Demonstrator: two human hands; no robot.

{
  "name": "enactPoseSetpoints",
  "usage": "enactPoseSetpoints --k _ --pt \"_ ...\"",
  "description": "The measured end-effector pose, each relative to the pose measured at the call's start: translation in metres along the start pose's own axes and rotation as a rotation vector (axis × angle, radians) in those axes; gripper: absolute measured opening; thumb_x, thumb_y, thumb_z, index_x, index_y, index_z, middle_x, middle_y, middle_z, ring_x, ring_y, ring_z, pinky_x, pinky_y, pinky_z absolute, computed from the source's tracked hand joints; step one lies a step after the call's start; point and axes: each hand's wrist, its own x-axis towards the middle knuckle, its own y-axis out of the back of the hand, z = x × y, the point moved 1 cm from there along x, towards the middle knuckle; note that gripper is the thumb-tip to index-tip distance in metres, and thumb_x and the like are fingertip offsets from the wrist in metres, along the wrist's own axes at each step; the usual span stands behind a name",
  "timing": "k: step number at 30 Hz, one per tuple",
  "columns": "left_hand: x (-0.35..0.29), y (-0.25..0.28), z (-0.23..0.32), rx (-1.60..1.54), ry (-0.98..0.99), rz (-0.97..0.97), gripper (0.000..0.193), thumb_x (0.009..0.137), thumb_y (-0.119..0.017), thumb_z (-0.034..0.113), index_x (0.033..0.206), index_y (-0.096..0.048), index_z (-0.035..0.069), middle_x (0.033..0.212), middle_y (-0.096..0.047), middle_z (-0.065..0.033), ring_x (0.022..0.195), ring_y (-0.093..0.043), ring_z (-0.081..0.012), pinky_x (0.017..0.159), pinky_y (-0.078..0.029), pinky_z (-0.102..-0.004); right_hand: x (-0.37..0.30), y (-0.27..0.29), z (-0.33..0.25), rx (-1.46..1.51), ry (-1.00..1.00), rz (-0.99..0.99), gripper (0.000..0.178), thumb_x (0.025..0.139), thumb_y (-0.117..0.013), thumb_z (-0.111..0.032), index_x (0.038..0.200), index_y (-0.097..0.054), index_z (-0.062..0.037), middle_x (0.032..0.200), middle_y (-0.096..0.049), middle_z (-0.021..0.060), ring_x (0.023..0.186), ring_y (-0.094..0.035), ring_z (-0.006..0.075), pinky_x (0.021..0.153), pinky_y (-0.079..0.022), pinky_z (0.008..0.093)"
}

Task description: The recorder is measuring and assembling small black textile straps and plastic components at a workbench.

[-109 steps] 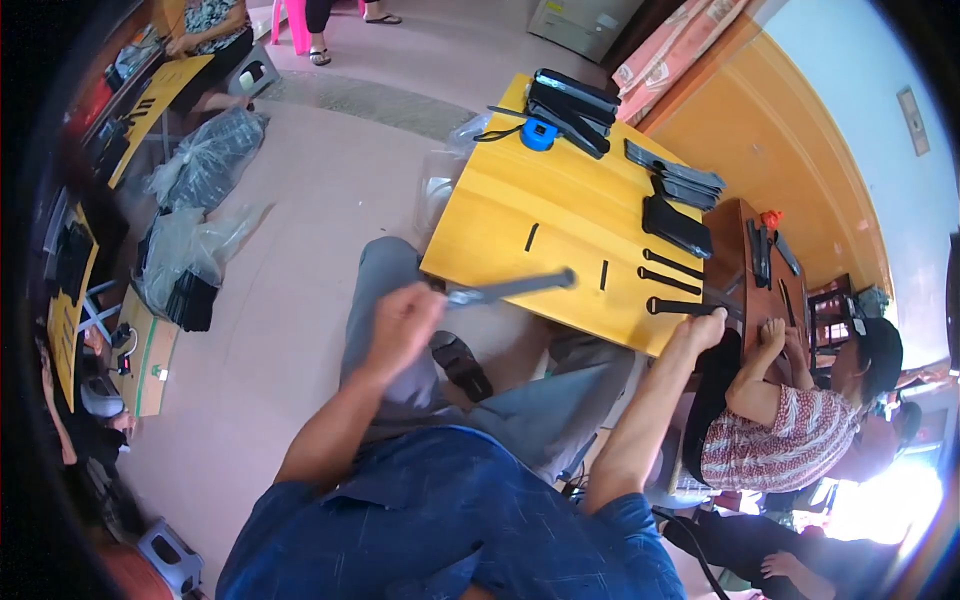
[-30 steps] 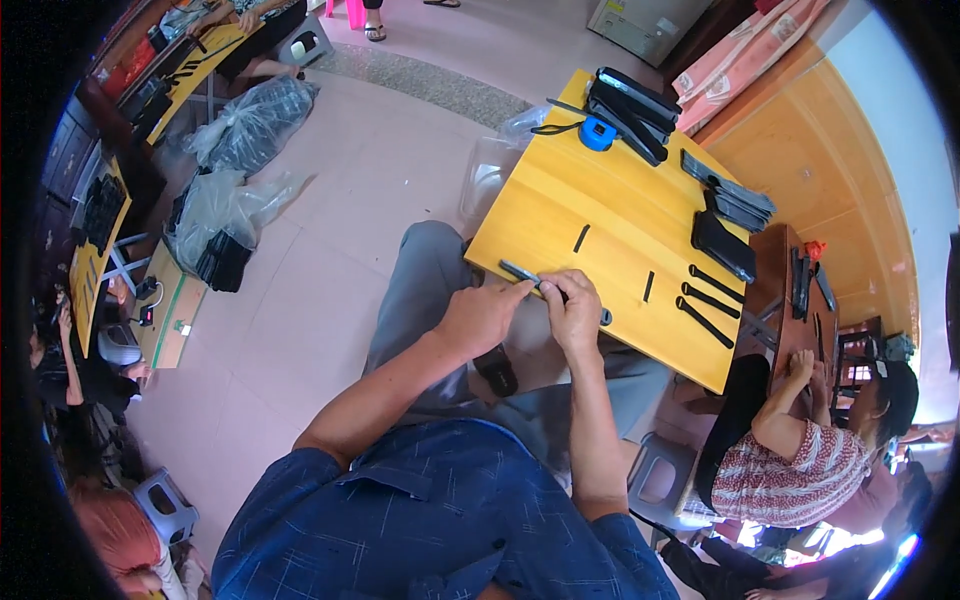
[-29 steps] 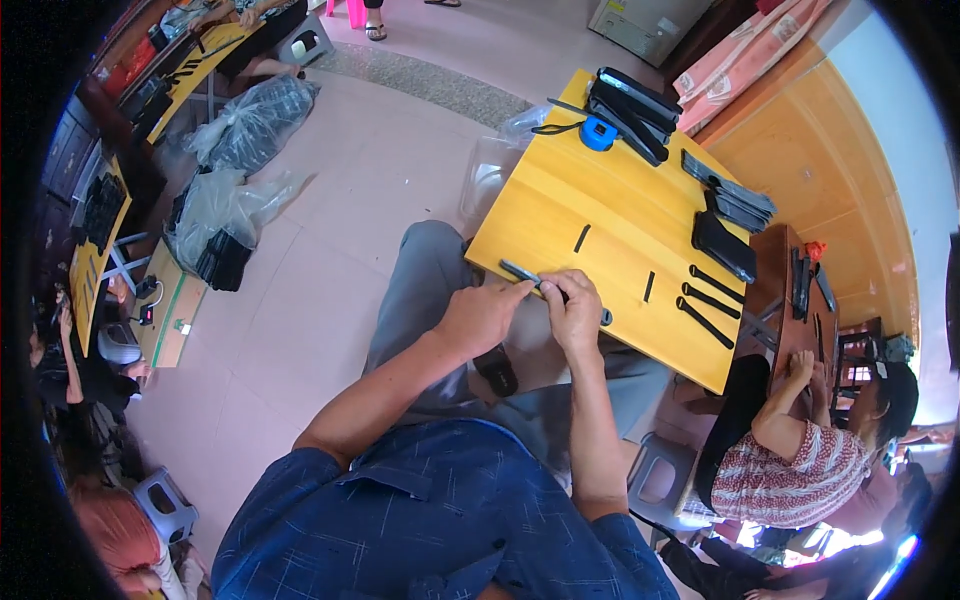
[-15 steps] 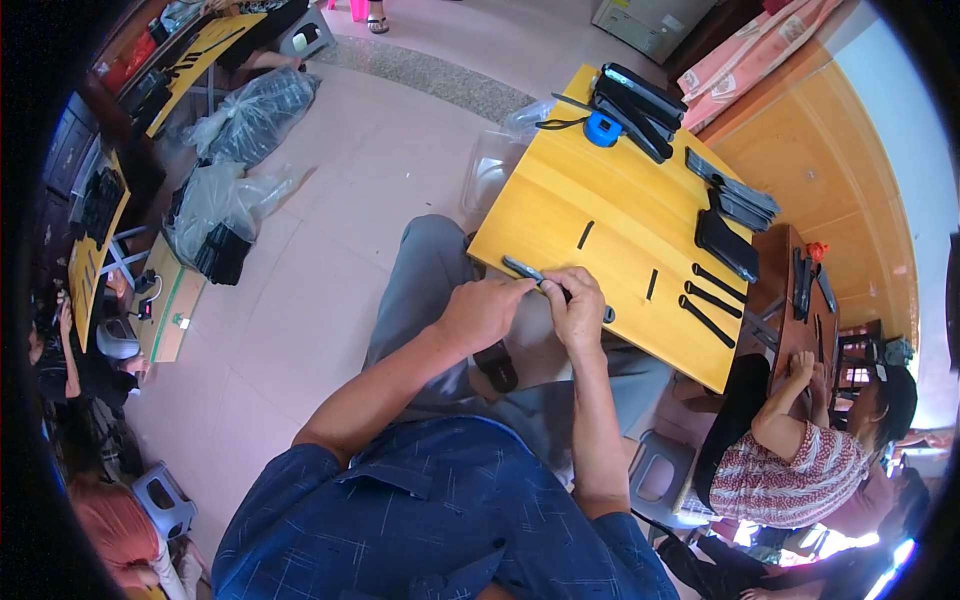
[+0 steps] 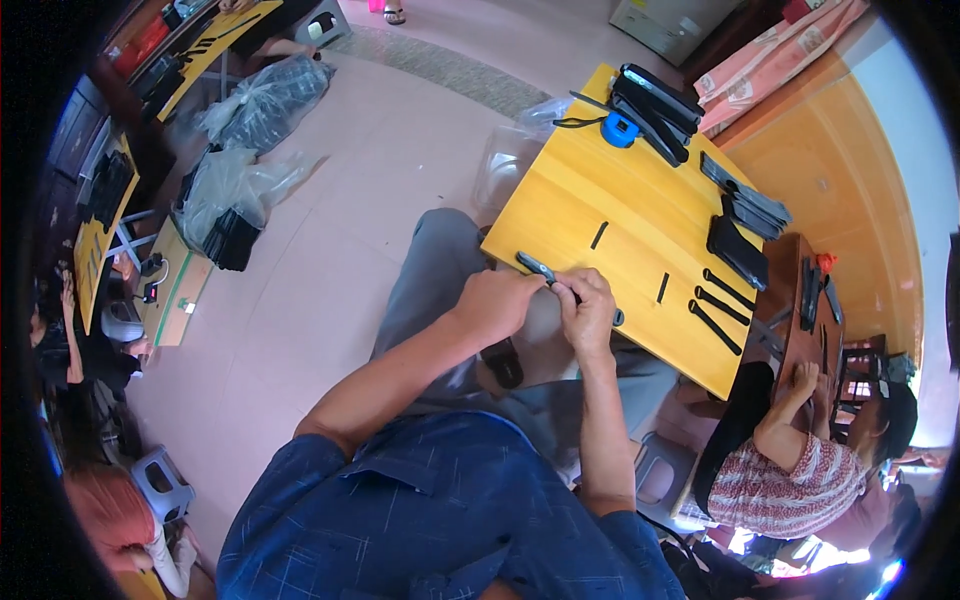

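A seated person in a blue shirt works at the near edge of a yellow wooden table (image 5: 560,205), both hands closed on one long grey strip (image 5: 535,267) held just over that edge. The left hand (image 5: 497,301) pinches the strip's middle; the right hand (image 5: 590,312), touching it at 3 o'clock, grips the other end, where a small round tip shows past the knuckles. The strip slants from the table edge at 10 o'clock down toward 4 o'clock.

The step in hand looks like fitting or adjusting a part onto the strip. The next move would seem to call for a steady two-handed hold and a short reach to the tabletop.

Farther out on the table, two short black slats (image 5: 599,235) lie apart toward 1 o'clock, with bare wood around them. Three black looped straps (image 5: 722,306) lie side by side at 3 o'clock near the right edge. Beyond, at 1 o'clock, sit a flat black pouch (image 5: 737,252), a fan of grey strips (image 5: 750,200), a blue tape measure (image 5: 620,130) and a stack of black cases (image 5: 655,100) along the far edge.

At 4 o'clock a co-worker in a patterned shirt (image 5: 790,480) sits close by the table's right corner. Open pink floor stretches to 10 o'clock, as far as the plastic bags (image 5: 240,180).
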Motion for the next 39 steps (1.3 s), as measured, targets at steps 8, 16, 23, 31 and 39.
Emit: enactPoseSetpoints --k 8,16,23,31,39 --pt "0.006 0.014 -0.013 0.087 0.000 0.005 0.028 0.096 -0.054 0.017 0.115 -0.073 0.011 0.088 -0.074 -0.0168 0.080 -0.074 -0.0371 0.068 -0.058 -0.0518 0.000 0.000 0.004 -0.015 0.078 -0.001 0.012 0.084 -0.076 -0.007 0.095 -0.078 -0.0039 0.087 -0.067 0.0139 0.086 -0.064 0.0332 0.078 -0.051 0.0424" --pt "0.009 0.025 -0.005 0.105 0.121 -0.083 0.039 0.099 -0.055 0.016 0.135 -0.059 0.000 0.084 -0.073 -0.0184 0.078 -0.074 -0.0377 0.067 -0.058 -0.0523 -0.002 -0.002 0.008 -0.018 0.120 0.016 0.011 0.085 -0.076 -0.009 0.095 -0.077 -0.0048 0.087 -0.067 0.0137 0.086 -0.064 0.0337 0.079 -0.051 0.0432" --pt "0.012 0.017 -0.014 0.180 0.069 -0.179 0.039 0.102 -0.051 0.019 0.133 -0.059 -0.003 0.083 -0.073 -0.0187 0.077 -0.074 -0.0388 0.063 -0.057 -0.0518 -0.001 -0.001 0.008 -0.005 0.092 0.005 0.011 0.084 -0.076 -0.007 0.094 -0.077 -0.0040 0.087 -0.066 0.0135 0.087 -0.064 0.0334 0.080 -0.052 0.0429" --pt "0.018 0.022 -0.029 0.083 0.081 -0.132 0.033 0.099 -0.057 0.019 0.129 -0.071 0.013 0.088 -0.074 -0.0180 0.079 -0.072 -0.0407 0.069 -0.057 -0.0540 0.001 -0.001 0.009 0.016 0.090 0.002 0.010 0.083 -0.076 -0.005 0.093 -0.078 -0.0034 0.087 -0.067 0.0134 0.087 -0.064 0.0328 0.079 -0.052 0.0423" --pt "0.010 0.013 -0.034 -0.004 0.145 -0.078 0.041 0.099 -0.058 0.020 0.139 -0.064 0.012 0.088 -0.073 -0.0194 0.080 -0.071 -0.0414 0.071 -0.056 -0.0541 0.001 0.000 0.010 -0.016 0.106 -0.015 0.013 0.081 -0.078 -0.003 0.095 -0.078 -0.0051 0.087 -0.067 0.0125 0.087 -0.064 0.0328 0.079 -0.052 0.0425"
